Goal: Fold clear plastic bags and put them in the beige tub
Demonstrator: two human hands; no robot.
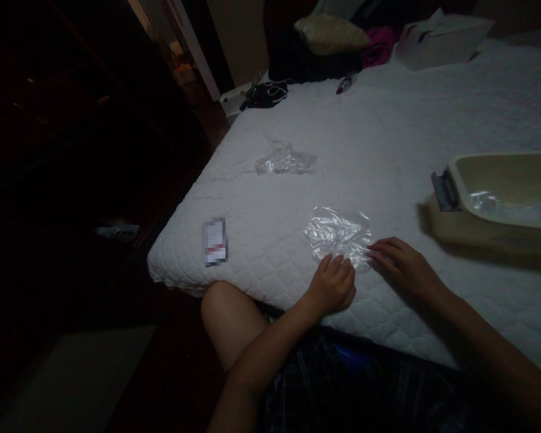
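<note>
A crinkled clear plastic bag [338, 231] lies spread on the white quilted bed cover in front of me. At its near edge, my left hand [332, 282] is closed, fingers curled down against the plastic; its thumb is hidden. My right hand [399, 261] pinches the bag's right edge between thumb and fingers. Farther up the bed rests another crumpled clear plastic bag [286, 161], touched by neither hand.
Right of my hands stands a cream storage bin [455, 231] with a grey handle and clear plastic inside. A blurred-out phone-like object [215, 242] lies near the bed's left corner. A white box [442, 42], a pillow [331, 34] and dark cables [265, 95] sit at the far end.
</note>
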